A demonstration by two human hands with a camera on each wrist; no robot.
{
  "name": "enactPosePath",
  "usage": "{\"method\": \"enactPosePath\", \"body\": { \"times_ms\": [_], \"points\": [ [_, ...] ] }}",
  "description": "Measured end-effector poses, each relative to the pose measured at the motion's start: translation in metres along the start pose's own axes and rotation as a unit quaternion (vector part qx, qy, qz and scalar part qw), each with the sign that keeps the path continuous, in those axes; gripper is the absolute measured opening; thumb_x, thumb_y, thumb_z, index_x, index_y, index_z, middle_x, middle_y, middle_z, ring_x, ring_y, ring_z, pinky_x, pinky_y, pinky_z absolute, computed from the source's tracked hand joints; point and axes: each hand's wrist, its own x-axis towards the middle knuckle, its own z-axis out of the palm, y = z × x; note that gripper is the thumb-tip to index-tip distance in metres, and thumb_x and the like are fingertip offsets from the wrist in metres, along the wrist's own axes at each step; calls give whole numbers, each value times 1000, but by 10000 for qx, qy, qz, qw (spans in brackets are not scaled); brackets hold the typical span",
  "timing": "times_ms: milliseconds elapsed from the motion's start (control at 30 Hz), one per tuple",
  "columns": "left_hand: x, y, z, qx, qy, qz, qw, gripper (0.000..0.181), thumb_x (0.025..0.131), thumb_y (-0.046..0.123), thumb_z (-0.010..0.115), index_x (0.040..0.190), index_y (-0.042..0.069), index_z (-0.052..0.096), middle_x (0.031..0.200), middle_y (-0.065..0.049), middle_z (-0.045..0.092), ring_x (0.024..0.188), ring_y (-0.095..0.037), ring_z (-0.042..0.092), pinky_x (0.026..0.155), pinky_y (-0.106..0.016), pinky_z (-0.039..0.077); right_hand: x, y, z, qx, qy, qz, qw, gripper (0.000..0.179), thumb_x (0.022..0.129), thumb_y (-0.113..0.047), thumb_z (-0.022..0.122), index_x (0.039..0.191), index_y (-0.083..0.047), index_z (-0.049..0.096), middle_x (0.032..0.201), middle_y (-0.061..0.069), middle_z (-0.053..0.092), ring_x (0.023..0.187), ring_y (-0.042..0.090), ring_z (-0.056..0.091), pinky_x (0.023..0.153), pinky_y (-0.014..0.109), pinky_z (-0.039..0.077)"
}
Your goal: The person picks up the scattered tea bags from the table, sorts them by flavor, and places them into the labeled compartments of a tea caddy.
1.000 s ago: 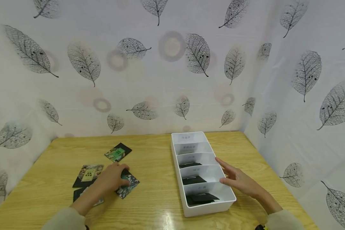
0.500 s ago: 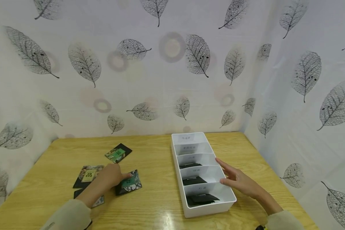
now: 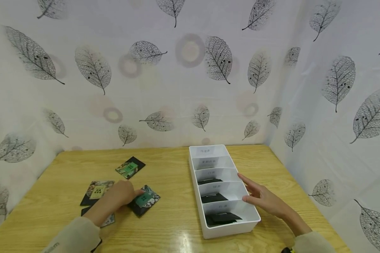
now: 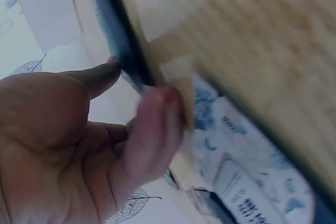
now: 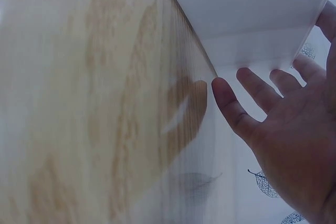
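Note:
My left hand (image 3: pixel 118 195) pinches a dark packet (image 3: pixel 146 199) with a green label and floral print, thumb on its printed face. In the left wrist view this packet (image 4: pixel 118 30) stands tilted between thumb and fingers, blurred. Beneath the left forearm lies another packet (image 3: pixel 108 220), partly hidden; its pale blue floral face (image 4: pixel 236 161) shows in the left wrist view. My right hand (image 3: pixel 266 200) touches the right side of a long white divided box (image 3: pixel 229 230), fingers extended. The right wrist view shows those fingertips along the wall of the box (image 5: pixel 252 19).
A packet with a yellow label (image 3: pixel 98 192) lies left of my left hand. Beyond the hand lies a packet with a bright green label (image 3: pixel 130 168). Black packets (image 3: pixel 223 217) lie in the box's three nearer compartments; paper labels mark the dividers. A leaf-patterned curtain (image 3: pixel 177 88) borders the table.
The packet in my left hand has turned and shifted slightly right, its green label coming into view from under the fingers. My right hand and the box have stayed put.

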Motion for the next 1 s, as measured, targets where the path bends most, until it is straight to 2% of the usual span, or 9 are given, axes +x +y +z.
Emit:
{"method": "enactPosePath", "body": {
  "times_ms": [167, 300, 400, 467, 533, 600, 767, 867, 1000],
  "points": [
    [0, -4, -11, 191, 310, 261, 9990, 58, 100, 54, 62, 65, 7, 60, 60, -6, 56, 52, -18, 54, 50, -32, 45, 0, 1, -1, 87, -57, -9, 9999, 73, 106, -6, 55, 167, -11, 14, 169, 23, 8, 139, -6, 35, 102, 24, 48],
    [8, -12, -20, -197, 542, 1358, 9890, 30, 96, 33, 75, 98, 4, 72, 97, -13, 71, 89, -32, 69, 70, -45, 57, 0, 1, -1, 105, -60, 4, 9999, 73, 106, -6, 55, 167, -11, 14, 169, 23, 8, 140, -7, 35, 102, 24, 48],
    [16, -13, -23, -523, 122, 2372, 9700, 42, 93, 16, 79, 130, 2, 66, 135, -21, 61, 128, -45, 55, 100, -58, 49, 0, 2, -2, 90, -48, 4, 9999, 73, 106, -6, 54, 167, -11, 14, 169, 24, 8, 141, -6, 34, 102, 24, 48],
    [19, -13, -22, -648, -323, 2791, 9575, 49, 91, 9, 79, 137, 1, 63, 146, -23, 53, 138, -48, 44, 107, -61, 43, -1, 2, -2, 94, -47, 17, 9999, 73, 106, -6, 54, 167, -12, 14, 169, 23, 8, 142, -4, 33, 103, 24, 47],
    [21, -11, -20, -635, -629, 3003, 9496, 51, 90, 5, 79, 139, 1, 62, 146, -23, 52, 136, -47, 46, 105, -59, 45, -1, 2, -2, 63, -38, 22, 10000, 73, 106, -6, 54, 167, -13, 15, 170, 22, 8, 144, 2, 31, 104, 23, 46],
    [21, -10, -16, -549, -721, 3109, 9461, 51, 90, 3, 79, 138, 1, 62, 144, -23, 52, 133, -46, 49, 101, -56, 49, -1, 3, -2, 31, -42, 8, 10000, 73, 106, -5, 54, 167, -12, 15, 170, 23, 7, 148, 13, 28, 104, 22, 45],
    [20, -8, -11, -527, -684, 3025, 9492, 48, 88, -1, 77, 135, 2, 64, 138, -21, 53, 125, -41, 53, 88, -47, 53, 0, 3, -1, 18, -56, -43, 10000, 72, 106, -4, 54, 166, -8, 14, 169, 26, 6, 149, 45, 18, 103, 23, 46],
    [21, -7, -12, -556, -758, 2905, 9523, 48, 88, -3, 76, 133, 4, 65, 133, -18, 53, 115, -34, 56, 80, -43, 49, 0, 2, -1, 4, -34, -25, 10000, 72, 106, -5, 54, 166, -8, 14, 169, 26, 7, 147, 52, 16, 104, 23, 46],
    [25, -8, -12, -636, -906, 2708, 9563, 45, 86, -1, 78, 129, 6, 64, 122, -14, 55, 102, -26, 55, 80, -44, 48, -1, 0, -1, -96, 28, 88, 9999, 72, 106, -7, 55, 167, -12, 16, 170, 22, 9, 148, 48, 19, 105, 22, 43]
  ]
}}
